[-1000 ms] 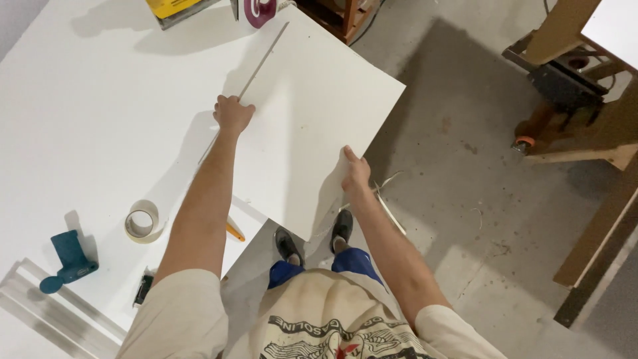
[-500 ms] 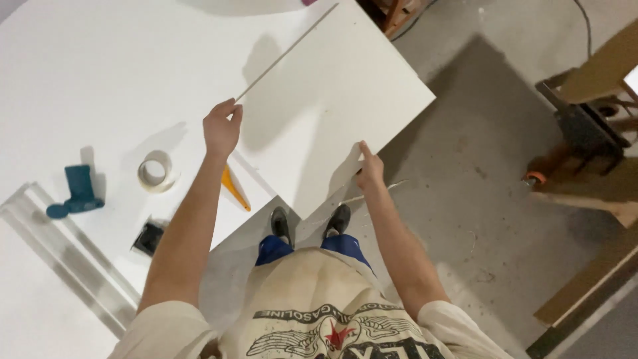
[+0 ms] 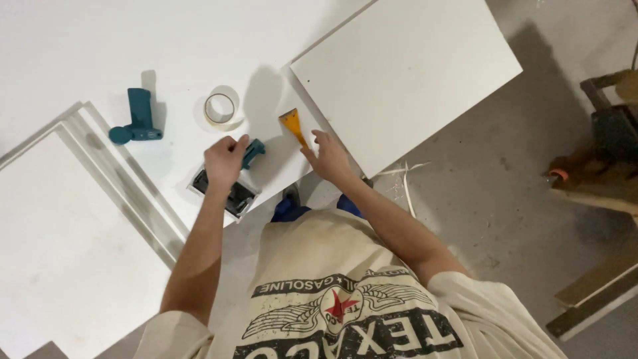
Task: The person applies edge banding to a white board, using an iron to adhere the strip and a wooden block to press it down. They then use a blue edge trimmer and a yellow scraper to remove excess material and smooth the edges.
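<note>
My left hand [image 3: 224,161] rests on a small teal and black tool [image 3: 247,159] near the front edge of the white worktable [image 3: 80,53], fingers curled around its teal end. A black tray-like piece [image 3: 232,195] lies just under that hand. My right hand [image 3: 329,158] hovers with fingers spread beside a yellow scraper [image 3: 292,125], close to it but holding nothing. A white board [image 3: 405,73] lies on the table to the right, overhanging the edge.
A roll of tape [image 3: 219,108] and a teal handled tool [image 3: 137,119] lie on the table. White framed panels [image 3: 73,219] sit at the left. Grey concrete floor [image 3: 492,199] with wood scraps and timber pieces [image 3: 598,292] lies at the right.
Both hands have left the white board's edges and come down to the table's front edge; the left now grips the small teal tool, the right is by the scraper.
</note>
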